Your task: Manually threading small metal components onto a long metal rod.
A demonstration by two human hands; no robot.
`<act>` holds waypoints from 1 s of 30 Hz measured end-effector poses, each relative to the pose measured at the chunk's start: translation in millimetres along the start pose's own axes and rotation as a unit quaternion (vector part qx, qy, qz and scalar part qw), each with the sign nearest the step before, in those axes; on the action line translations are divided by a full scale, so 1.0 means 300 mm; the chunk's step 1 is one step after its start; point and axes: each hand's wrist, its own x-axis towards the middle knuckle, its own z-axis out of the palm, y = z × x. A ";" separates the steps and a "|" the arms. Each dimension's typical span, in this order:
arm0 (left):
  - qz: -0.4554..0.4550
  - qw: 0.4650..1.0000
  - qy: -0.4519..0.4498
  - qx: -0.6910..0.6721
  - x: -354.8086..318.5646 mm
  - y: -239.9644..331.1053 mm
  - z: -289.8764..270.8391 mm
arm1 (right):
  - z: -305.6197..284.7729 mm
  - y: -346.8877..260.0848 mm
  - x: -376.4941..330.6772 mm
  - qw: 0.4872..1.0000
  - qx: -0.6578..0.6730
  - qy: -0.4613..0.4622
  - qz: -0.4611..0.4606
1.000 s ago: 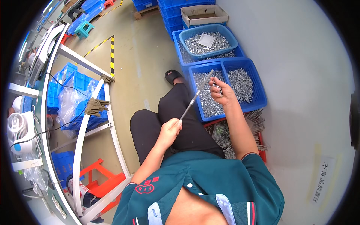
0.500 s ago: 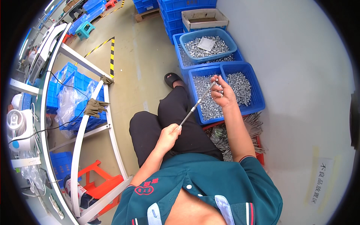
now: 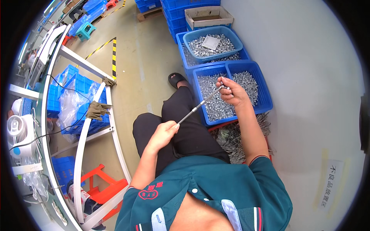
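Observation:
My left hand (image 3: 163, 134) is wrapped round the near end of a thin metal rod (image 3: 186, 116), which slants up and to the right over my thighs. A brighter sleeve-like section sits partway along it. At the far tip of the rod, my right hand (image 3: 233, 92) is closed with small metal sleeves (image 3: 226, 87) between its fingers. One sleeve appears to touch the rod's tip, though the fingers partly cover it. Beneath my right hand stands a divided blue bin (image 3: 197, 91) with many small silvery sleeves in both compartments.
Behind it, a light-blue basket (image 3: 185, 38) of similar parts carries a white card (image 3: 211, 42). Many thin metal rods (image 3: 231, 144) lie in a red tray beside my right thigh. A white-framed bench (image 3: 79, 165) stands at left, a red stool (image 3: 101, 188) under it. A wall (image 3: 308, 96) bounds the right.
My left hand has moved slightly left and up with the rod, which now lies at a flatter slant. The fingers of my right hand have curled in more around the sleeves at the tip.

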 end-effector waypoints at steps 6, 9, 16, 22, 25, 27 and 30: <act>0.008 0.997 -0.074 0.027 0.046 0.025 -0.141 | 0.031 -0.016 -0.020 0.999 -0.025 -0.028 0.032; 0.011 0.994 -0.089 0.057 0.066 0.051 -0.181 | 0.029 -0.013 -0.019 0.998 -0.013 -0.047 0.040; 0.041 0.991 -0.100 0.076 0.108 0.045 -0.222 | 0.030 -0.010 -0.019 0.994 0.026 -0.090 0.055; -0.033 0.986 -0.135 -0.096 0.084 0.033 -0.116 | 0.069 -0.005 -0.006 0.989 0.143 -0.030 0.030; -0.061 0.982 -0.122 -0.130 0.066 0.028 -0.076 | 0.093 -0.009 -0.006 0.988 0.154 -0.003 0.026; -0.064 0.978 -0.119 -0.159 0.049 0.026 -0.052 | 0.109 -0.006 -0.004 0.987 0.155 0.025 0.022; -0.055 0.973 -0.126 -0.186 0.027 0.030 -0.033 | 0.130 0.006 -0.010 0.991 0.118 0.058 -0.008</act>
